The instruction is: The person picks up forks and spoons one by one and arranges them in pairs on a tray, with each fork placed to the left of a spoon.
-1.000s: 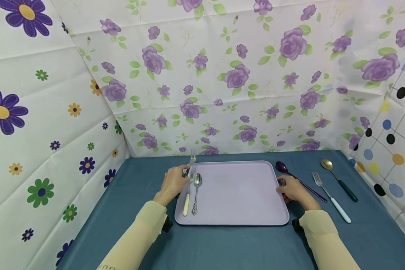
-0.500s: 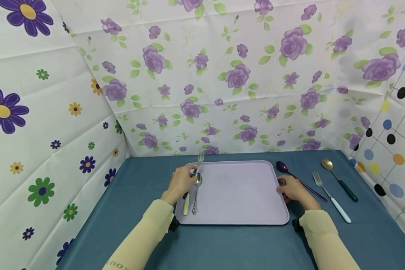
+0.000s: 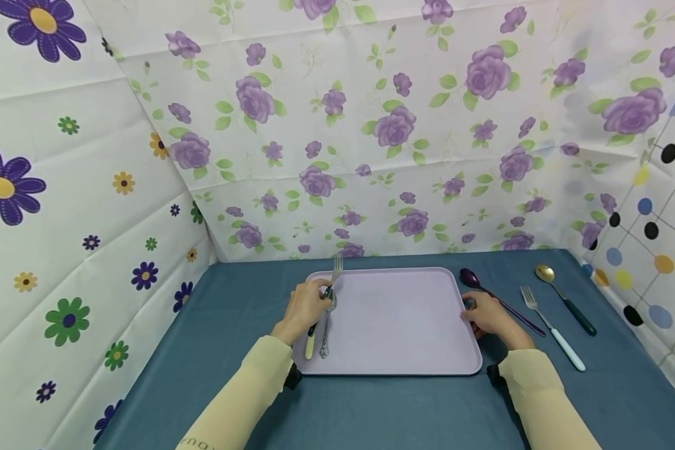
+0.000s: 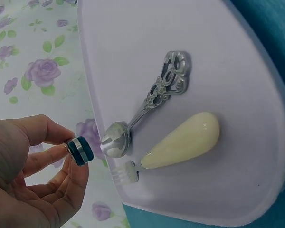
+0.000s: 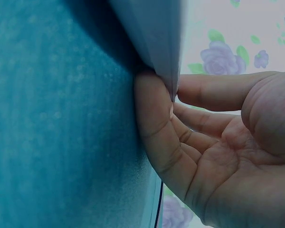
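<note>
My left hand (image 3: 304,307) pinches a fork (image 3: 338,264) above the left side of the lilac tray (image 3: 399,322), tines toward the back wall. In the left wrist view the fork's dark green handle (image 4: 80,151) with silver bands shows end-on between thumb and fingers. Below it on the tray lie a cream-handled fork (image 4: 185,141) and a silver spoon (image 4: 156,92) with an ornate openwork handle. At the tray's right edge is my right hand (image 3: 488,314). In the right wrist view, its thumb and fingers grip the tray rim (image 5: 156,38).
Right of the tray, on the blue-green cloth (image 3: 394,412), lie a purple spoon (image 3: 503,303), a white-handled fork (image 3: 552,328) and a gold spoon with a green handle (image 3: 565,301). Flowered sheets (image 3: 349,131) stand behind and at the left, a dotted one at the right.
My left hand has moved right with the green-handled fork, from the tray's left edge to over the silver spoon. My right hand stays on the tray rim.
</note>
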A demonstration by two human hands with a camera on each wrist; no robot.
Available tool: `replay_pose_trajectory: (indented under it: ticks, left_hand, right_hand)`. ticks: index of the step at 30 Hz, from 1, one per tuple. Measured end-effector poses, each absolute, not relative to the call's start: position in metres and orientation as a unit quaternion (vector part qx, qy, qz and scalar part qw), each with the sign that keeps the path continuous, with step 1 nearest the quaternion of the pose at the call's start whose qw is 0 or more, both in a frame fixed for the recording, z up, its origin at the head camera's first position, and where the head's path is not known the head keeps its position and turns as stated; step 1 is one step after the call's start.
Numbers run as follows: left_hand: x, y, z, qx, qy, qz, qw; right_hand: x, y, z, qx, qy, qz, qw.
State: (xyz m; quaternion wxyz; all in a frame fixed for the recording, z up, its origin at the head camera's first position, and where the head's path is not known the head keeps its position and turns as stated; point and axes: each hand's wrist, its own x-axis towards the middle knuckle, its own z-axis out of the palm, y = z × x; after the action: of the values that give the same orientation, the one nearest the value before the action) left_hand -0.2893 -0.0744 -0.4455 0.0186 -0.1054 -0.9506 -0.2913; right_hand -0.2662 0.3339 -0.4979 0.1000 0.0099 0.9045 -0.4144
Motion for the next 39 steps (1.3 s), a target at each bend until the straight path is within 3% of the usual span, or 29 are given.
replay_pose_trajectory:
  ticks: [39]
  left_hand:
    - [-0.287,-0.053,-0.458,-0.129,-0.957,-0.261,0.013]
  right_hand:
    - [-0.266,0.334,-0.498,0.01,0.903,-0.418,0.097]
